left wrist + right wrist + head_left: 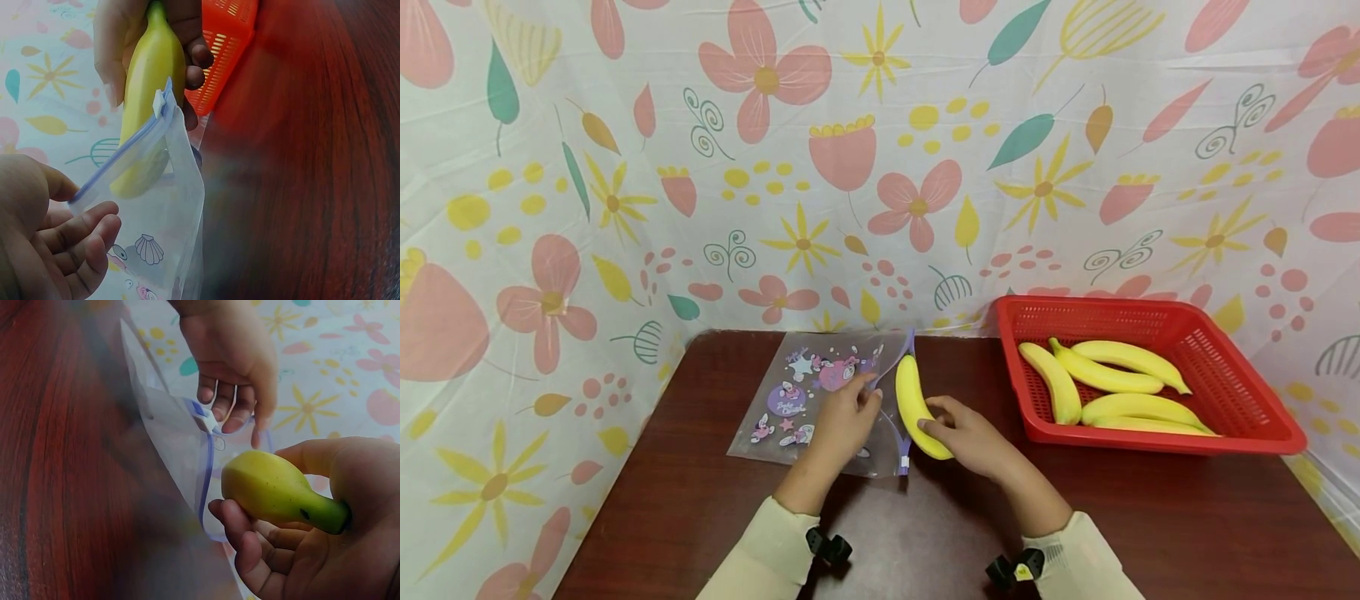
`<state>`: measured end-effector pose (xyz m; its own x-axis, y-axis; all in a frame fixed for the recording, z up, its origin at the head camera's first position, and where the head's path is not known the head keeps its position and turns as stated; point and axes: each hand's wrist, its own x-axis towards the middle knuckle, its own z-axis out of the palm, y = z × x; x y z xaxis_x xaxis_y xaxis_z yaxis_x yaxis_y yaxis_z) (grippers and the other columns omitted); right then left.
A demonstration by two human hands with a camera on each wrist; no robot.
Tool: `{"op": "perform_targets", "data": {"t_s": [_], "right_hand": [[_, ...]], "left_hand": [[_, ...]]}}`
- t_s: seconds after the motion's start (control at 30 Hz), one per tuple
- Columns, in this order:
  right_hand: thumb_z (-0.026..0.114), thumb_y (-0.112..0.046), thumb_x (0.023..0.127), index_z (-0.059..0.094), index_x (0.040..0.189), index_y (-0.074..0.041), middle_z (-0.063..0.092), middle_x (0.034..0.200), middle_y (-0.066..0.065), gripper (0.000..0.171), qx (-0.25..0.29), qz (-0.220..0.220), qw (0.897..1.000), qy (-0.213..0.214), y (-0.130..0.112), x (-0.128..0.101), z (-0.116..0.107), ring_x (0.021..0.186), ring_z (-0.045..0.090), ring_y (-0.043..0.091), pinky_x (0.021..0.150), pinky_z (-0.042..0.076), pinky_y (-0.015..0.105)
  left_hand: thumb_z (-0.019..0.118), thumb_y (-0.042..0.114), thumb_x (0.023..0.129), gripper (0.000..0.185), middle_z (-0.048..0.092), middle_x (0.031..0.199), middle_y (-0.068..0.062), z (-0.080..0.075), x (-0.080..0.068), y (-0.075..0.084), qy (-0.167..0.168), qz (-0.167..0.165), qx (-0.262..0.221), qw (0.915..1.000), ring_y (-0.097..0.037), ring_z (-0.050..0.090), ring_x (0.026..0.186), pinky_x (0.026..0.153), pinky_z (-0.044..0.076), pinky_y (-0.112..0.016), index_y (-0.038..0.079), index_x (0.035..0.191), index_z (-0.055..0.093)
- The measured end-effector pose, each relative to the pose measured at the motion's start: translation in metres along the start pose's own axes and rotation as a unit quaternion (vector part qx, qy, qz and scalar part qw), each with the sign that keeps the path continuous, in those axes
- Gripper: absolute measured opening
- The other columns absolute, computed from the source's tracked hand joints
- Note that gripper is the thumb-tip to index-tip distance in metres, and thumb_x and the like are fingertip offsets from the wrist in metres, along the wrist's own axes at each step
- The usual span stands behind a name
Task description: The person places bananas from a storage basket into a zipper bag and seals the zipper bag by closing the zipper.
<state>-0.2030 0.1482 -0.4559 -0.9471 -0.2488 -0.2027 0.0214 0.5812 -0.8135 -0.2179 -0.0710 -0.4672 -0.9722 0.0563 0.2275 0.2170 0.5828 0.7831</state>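
A clear zip bag (pixel 816 408) with cartoon prints and a purple zip edge lies flat on the table, its mouth facing right. My left hand (pixel 844 417) pinches the upper layer at the mouth, thumb on the purple edge, which is lifted. In my right hand (pixel 973 437) I hold a yellow banana (pixel 913 408) at the bag's mouth, thumb along one side and fingers round the other. From the left wrist, the far end of the banana (pixel 140 175) shows through the bag's film. The right wrist view has its green stem (pixel 328 512) against my palm.
A red plastic basket (pixel 1157 446) stands at the right of the dark wooden table (pixel 677 508), with several bananas (pixel 1120 379) in it. Behind the table and at its sides hangs a flower-printed cloth (pixel 850 283). Dark wrist cameras (pixel 829 547) sit at both cuffs.
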Motion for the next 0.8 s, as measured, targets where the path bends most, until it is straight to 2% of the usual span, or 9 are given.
{"op": "perform_targets", "data": {"t_s": [0.47,0.8], "right_hand": [[0.065,-0.038,0.097,0.051,0.144,-0.009,0.069,0.111,0.009,0.057,0.006,0.001,1.0,0.001,0.0,0.008,0.007,0.091,0.063,0.017,0.076,0.051,0.03],[0.063,-0.035,0.098,0.05,0.144,-0.007,0.068,0.116,0.014,0.055,0.04,0.012,0.999,0.001,-0.002,0.01,0.011,0.095,0.063,0.019,0.077,0.052,0.03]], "left_hand": [[0.061,0.025,0.099,0.035,0.06,0.079,0.003,0.0,0.0,0.0,-0.007,-0.012,0.002,0.9999,-0.006,0.048,0.059,0.054,0.044,-0.024,0.01,0.13,0.067],[0.061,0.026,0.099,0.036,0.061,0.078,0.003,0.001,-0.001,0.0,-0.015,-0.009,0.004,0.9998,-0.007,0.05,0.06,0.056,0.045,-0.025,0.009,0.13,0.067]]}}
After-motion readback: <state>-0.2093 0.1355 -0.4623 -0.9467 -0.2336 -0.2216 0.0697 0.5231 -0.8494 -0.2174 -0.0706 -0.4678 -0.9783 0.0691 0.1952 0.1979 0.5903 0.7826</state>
